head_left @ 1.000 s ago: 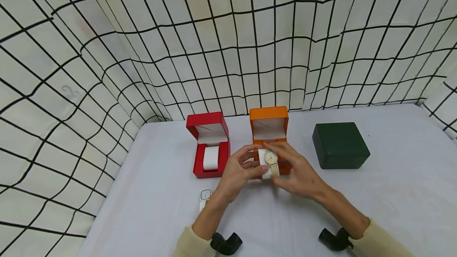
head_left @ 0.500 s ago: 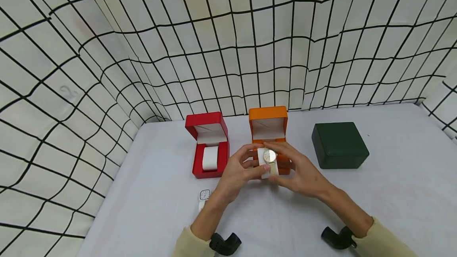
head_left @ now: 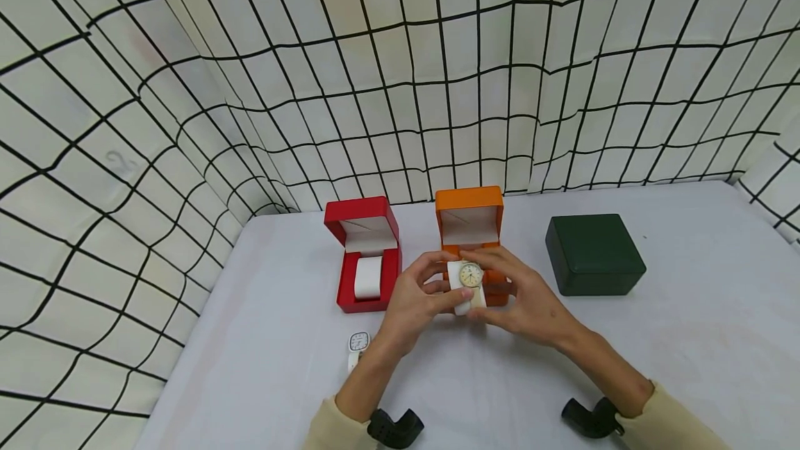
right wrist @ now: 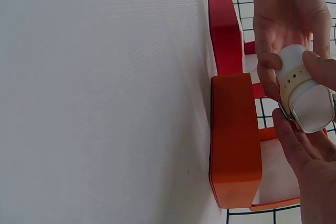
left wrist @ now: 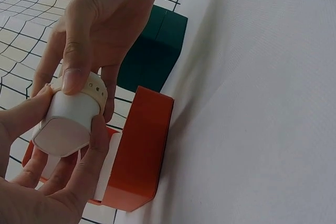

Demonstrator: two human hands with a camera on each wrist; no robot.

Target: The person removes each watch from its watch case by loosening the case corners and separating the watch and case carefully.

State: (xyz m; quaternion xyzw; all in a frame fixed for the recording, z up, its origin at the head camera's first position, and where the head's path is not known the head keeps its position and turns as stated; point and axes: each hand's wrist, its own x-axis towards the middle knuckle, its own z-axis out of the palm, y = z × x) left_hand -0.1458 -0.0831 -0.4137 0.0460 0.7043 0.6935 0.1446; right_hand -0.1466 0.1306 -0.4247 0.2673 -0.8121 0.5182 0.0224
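A wristwatch (head_left: pixel 471 274) with a round pale dial and cream strap (left wrist: pixel 94 88) sits around a white watch cushion (left wrist: pixel 60 137). Both hands hold them in front of the open orange watch box (head_left: pixel 470 200). From the left, my left hand (head_left: pixel 417 301) grips the cushion, its thumb lying across the front near the strap. Opposite it, my right hand (head_left: pixel 528 297) pinches the watch and cushion; in the left wrist view its thumb presses the holed strap. The hands and watch cover much of the orange box's lower half in the head view.
Left of the orange box stands an open red watch box (head_left: pixel 362 208) holding a white cushion (head_left: pixel 368 278). A closed dark green box (head_left: pixel 596 255) stands to the right. Another watch (head_left: pixel 359 342), white with a squarish face, lies beside my left forearm. Black netting (head_left: pixel 412 82) borders the table.
Both hands have stayed around the cushion. The watch and cushion have shifted slightly left, and the dial's tilt has changed a little. The boxes have not moved.
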